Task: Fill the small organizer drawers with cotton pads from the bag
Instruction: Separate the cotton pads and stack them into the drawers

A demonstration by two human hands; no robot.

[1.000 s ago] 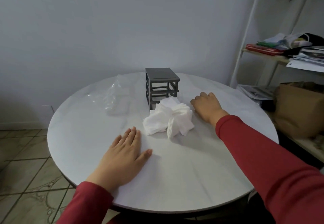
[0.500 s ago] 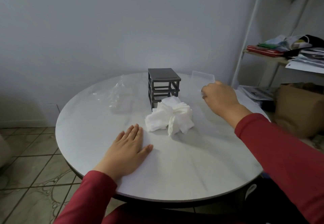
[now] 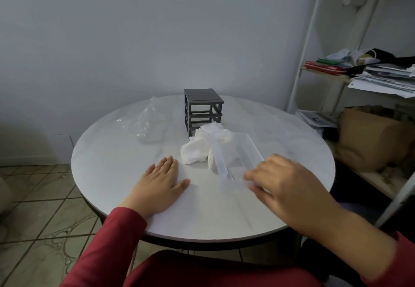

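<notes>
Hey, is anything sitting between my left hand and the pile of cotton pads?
Nothing visible: only bare table lies between the left hand and the cotton pads. The clear drawer is on their right side.

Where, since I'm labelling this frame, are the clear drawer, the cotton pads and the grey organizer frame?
clear drawer (image 3: 239,159), head view, on its see-through base.
cotton pads (image 3: 195,153), head view, on the left stack of the pile.
grey organizer frame (image 3: 203,97), head view, on its top panel.
</notes>
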